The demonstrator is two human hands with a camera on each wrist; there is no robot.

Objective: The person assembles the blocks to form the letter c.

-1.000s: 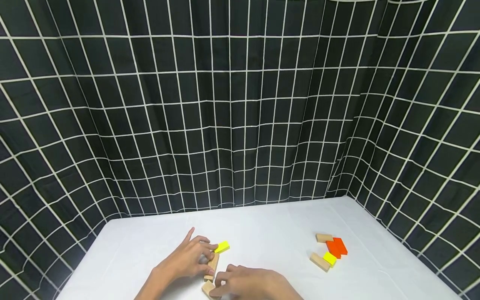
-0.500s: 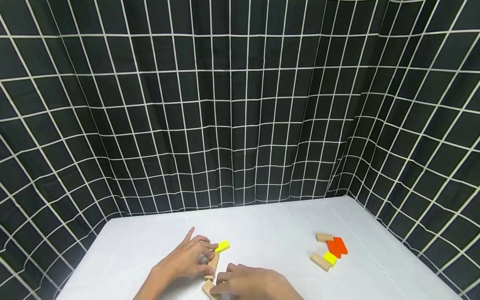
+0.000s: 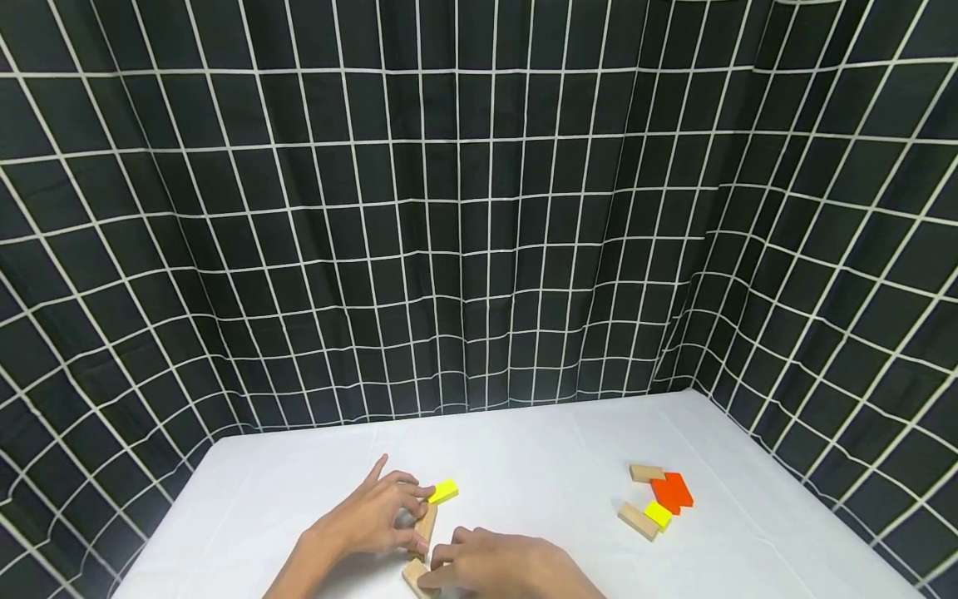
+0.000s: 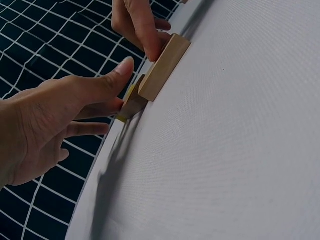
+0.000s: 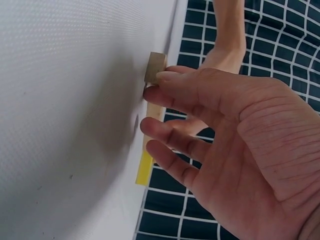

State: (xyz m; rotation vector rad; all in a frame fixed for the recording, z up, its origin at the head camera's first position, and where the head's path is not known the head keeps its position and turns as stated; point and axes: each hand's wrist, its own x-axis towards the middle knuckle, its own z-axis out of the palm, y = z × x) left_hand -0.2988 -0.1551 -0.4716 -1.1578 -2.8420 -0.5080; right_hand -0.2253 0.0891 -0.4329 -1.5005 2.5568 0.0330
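A wooden block [image 3: 425,526] lies lengthwise on the white table, and my left hand [image 3: 377,516] holds it between thumb and fingers. At its far end a yellow block [image 3: 444,491] sits at an angle, one left fingertip touching its left side. Closer to me, a second wooden block [image 3: 413,574] lies by the near end of the first. My right hand [image 3: 501,566] pinches that block with thumb and index finger; the other fingers are bent above the table. The left wrist view shows this near wooden block [image 4: 165,67] in front. In the right wrist view the yellow block [image 5: 144,169] shows below the fingers.
On the right of the white table [image 3: 546,466] lies a loose group: two wooden blocks [image 3: 638,522], touching orange blocks [image 3: 677,489] and a yellow block [image 3: 659,516]. A dark curtain [image 3: 479,249] with a white grid surrounds the table's back and sides.
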